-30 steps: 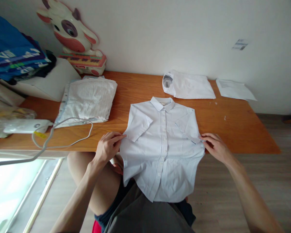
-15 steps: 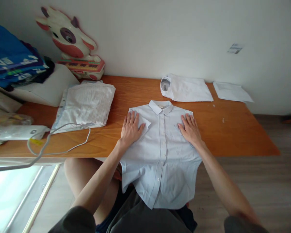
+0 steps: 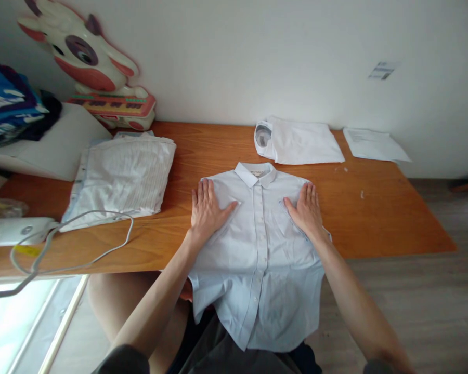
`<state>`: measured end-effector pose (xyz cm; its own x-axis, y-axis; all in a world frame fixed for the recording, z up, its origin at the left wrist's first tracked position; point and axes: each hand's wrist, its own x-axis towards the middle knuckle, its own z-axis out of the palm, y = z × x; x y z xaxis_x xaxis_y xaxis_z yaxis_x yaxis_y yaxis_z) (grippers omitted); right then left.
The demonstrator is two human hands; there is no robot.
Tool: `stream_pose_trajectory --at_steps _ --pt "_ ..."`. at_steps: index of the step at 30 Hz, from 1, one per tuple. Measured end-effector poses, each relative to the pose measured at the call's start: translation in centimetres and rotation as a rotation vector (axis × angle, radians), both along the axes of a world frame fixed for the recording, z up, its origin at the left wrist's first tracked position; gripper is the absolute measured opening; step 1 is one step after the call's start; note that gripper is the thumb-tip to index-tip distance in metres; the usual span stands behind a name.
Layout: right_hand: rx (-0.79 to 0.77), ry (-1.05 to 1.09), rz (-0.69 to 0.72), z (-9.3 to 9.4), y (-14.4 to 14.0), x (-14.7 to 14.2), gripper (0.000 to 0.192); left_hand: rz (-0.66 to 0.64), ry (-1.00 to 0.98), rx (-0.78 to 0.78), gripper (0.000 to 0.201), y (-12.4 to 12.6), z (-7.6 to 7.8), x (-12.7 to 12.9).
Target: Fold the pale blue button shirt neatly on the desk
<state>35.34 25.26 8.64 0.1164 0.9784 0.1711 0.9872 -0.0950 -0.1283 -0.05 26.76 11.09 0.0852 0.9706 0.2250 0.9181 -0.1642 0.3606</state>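
Note:
A pale blue short-sleeved button shirt (image 3: 257, 249) lies front up on the wooden table (image 3: 382, 213), collar toward the wall, its lower half hanging over the near edge onto my lap. Both sleeves are folded inward over the chest. My left hand (image 3: 207, 209) lies flat, fingers spread, on the folded left sleeve. My right hand (image 3: 306, 210) lies flat on the folded right sleeve. Neither hand grips anything.
A folded white shirt (image 3: 298, 141) lies behind the collar. A folded striped white shirt (image 3: 120, 174) sits at left. Papers (image 3: 374, 145) lie at the far right. A white device with a looping cable (image 3: 74, 241) lies at the left edge; a cow-shaped toy (image 3: 89, 67) leans on the wall.
My hands left the sleeve edges near the table's front, moved up and pressed flat on the folded sleeves. The view shifted slightly right.

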Motion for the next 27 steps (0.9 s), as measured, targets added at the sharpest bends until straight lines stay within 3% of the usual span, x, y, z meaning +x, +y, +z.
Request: stream_pose_trajectory --at_steps 11,18,27 --pt "0.116 0.081 -0.150 0.0 0.6 -0.5 0.114 0.072 0.028 0.020 0.126 1.0 -0.5 -0.4" --pt "-0.027 -0.040 -0.037 0.4 0.2 -0.8 0.098 0.085 0.052 0.040 0.122 0.1 -1.0 -0.7" --pt "0.029 0.016 -0.055 0.0 1.0 -1.3 0.098 0.100 0.037 0.011 0.125 1.2 -0.8 -0.6"
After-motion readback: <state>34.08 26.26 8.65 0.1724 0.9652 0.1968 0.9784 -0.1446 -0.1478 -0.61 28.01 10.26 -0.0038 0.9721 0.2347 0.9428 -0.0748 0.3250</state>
